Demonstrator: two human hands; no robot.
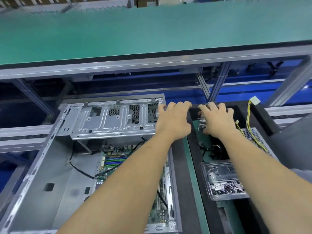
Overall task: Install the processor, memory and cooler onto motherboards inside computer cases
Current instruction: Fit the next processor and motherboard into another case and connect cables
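An open grey computer case lies in front of me at the left, with a green motherboard on its floor and a metal drive cage across its far end. My left hand rests on the case's far right corner, fingers curled over the edge. My right hand grips a finned metal cooler inside a black foam tray to the right of the case. Much of the cooler is hidden under the hand.
A clear plastic box with screws sits in the tray nearer to me. Yellow and black cables with a white plug hang at the right above a perforated metal unit. A green-topped shelf spans overhead.
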